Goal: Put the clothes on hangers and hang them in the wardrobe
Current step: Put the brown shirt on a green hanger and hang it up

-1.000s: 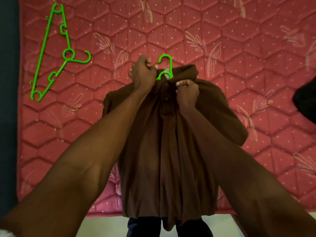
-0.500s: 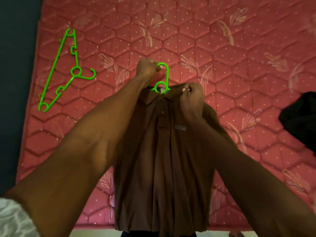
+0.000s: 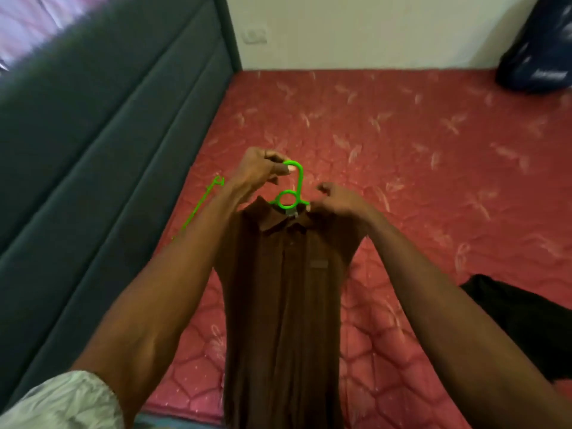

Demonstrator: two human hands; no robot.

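Two bare arms reach out from the bottom of the view. The left arm [image 3: 161, 305] has a short, pale whitish sleeve [image 3: 62, 400] with soft wrinkles near the shoulder. The right arm [image 3: 448, 305] shows no sleeve. Both hands wear nothing.

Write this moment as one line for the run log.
shirt: on green hanger | left hand: holds hook | right hand: grips shirt shoulder | spare hanger: on bed
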